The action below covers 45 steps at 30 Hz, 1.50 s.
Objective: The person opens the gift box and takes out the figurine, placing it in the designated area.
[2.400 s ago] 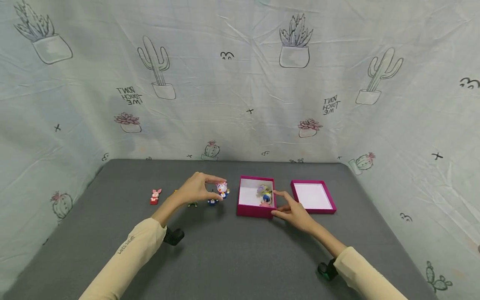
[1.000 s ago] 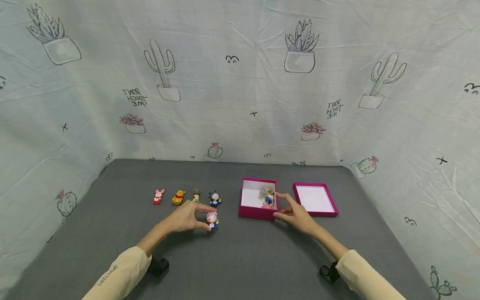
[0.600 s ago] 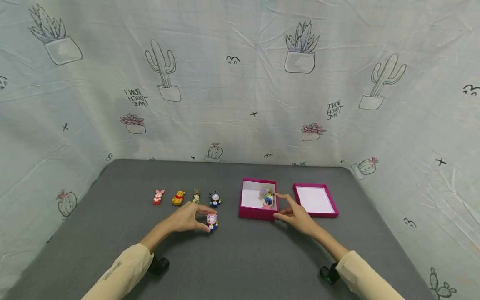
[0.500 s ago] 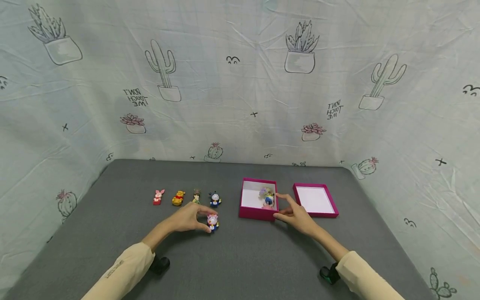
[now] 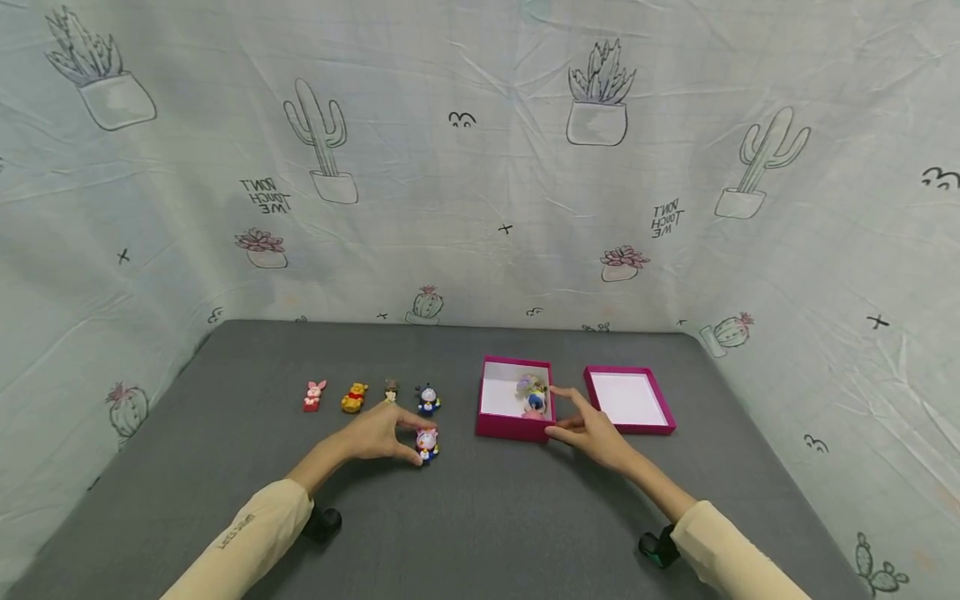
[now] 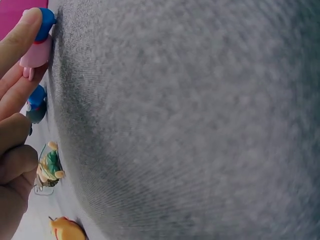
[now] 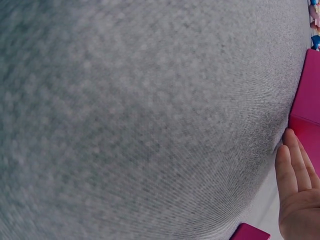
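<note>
Left of the magenta cardboard box (image 5: 513, 427): your left hand (image 5: 375, 433) pinches the pink-and-blue plastic figurine (image 5: 427, 447).
Figurine shift: brought nearer; setting-down looks under way.
Your right hand (image 5: 591, 427): straight fingers touching the box's right side.

Soft, even light fills the head view, leaving faint shadows beneath the left arm (image 5: 251, 527) and right arm (image 5: 731, 546) on the grey surface (image 5: 487, 525); the small toys (image 5: 427, 445) lack fine detail. Both wrist views blur the nearest surface, darken toward one side and bend its far edge.
</note>
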Motion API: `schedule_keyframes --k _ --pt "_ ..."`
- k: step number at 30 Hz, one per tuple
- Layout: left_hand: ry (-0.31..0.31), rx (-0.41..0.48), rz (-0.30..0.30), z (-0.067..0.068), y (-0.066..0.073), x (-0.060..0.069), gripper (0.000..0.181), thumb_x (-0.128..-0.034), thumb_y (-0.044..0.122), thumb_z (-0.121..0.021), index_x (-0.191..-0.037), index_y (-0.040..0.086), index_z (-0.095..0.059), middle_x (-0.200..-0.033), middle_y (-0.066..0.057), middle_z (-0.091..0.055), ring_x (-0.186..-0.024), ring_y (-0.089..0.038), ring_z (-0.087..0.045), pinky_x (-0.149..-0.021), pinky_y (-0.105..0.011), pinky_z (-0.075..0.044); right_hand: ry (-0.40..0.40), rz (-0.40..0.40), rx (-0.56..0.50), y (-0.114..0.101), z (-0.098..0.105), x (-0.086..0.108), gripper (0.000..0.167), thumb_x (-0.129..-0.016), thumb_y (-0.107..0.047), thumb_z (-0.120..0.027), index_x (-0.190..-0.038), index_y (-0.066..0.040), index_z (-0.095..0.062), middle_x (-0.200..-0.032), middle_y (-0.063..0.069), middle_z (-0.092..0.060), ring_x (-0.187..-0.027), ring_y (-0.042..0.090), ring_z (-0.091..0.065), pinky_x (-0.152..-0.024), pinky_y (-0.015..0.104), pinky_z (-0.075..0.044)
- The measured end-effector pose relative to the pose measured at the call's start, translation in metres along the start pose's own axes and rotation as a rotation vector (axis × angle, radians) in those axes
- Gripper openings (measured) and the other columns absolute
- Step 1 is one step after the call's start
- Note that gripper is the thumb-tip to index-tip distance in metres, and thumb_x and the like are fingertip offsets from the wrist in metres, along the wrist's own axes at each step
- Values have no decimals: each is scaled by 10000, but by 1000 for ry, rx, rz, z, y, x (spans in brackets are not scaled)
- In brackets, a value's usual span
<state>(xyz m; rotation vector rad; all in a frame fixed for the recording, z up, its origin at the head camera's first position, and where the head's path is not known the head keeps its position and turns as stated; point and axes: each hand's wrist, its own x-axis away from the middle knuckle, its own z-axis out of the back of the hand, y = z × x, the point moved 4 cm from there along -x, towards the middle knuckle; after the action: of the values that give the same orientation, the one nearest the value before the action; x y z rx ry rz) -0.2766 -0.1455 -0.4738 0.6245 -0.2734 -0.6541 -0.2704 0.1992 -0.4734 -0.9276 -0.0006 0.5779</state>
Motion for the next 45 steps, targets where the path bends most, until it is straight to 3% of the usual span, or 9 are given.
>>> schedule_keyframes --k 8,17,22,27,35,45 --pt "35 -60 65 2 3 1 590 -700 373 -850 -1237 203 -675 -1225 -29 -647 -1131 -238 -598 -911 -471 -479 -23 -47 -10 2 1 -1 650 -904 -226 -682 -1443 -62 -360 -992 134 -706 -882 172 -695 -778 339 -552" --pt "37 -156 105 1 4 -1 594 -720 408 -830 -1261 237 -657 -1267 -39 -624 -1084 -178 -596 -882 -464 -489 -34 -39 -11 -16 3 -1 621 -912 -93 -657 -1430 28 -338 -965 187 -701 -883 285 -692 -766 375 -549" --pt "37 -170 114 1 7 0 594 -714 391 -838 -1258 234 -659 -1277 -53 -618 -932 -132 -563 -802 -419 -499 -50 -47 -22 -38 7 0 606 -906 -46 -650 -1412 73 -339 -974 221 -691 -894 328 -685 -774 380 -550" --pt "44 -166 119 1 9 2 630 -690 402 -851 -1265 236 -654 -1289 -82 -605 -785 -135 -491 -659 -328 -398 -50 -54 -15 -43 8 0 600 -906 -44 -650 -1409 76 -345 -982 228 -688 -900 332 -683 -788 408 -547" --pt "88 -164 143 2 12 2 575 -683 448 -842 -1207 266 -691 -1249 -31 -635 -891 -170 -518 -736 -403 -455 -40 -55 -18 -43 9 -1 610 -898 -42 -659 -1412 69 -349 -1030 253 -670 -911 336 -681 -793 408 -545" --pt "101 -191 120 2 12 2 535 -675 434 -851 -1161 257 -718 -1190 -47 -663 -779 -138 -475 -638 -332 -409 -45 -52 -17 -44 8 0 602 -901 -45 -656 -1408 69 -350 -1008 244 -678 -902 337 -681 -794 420 -542"
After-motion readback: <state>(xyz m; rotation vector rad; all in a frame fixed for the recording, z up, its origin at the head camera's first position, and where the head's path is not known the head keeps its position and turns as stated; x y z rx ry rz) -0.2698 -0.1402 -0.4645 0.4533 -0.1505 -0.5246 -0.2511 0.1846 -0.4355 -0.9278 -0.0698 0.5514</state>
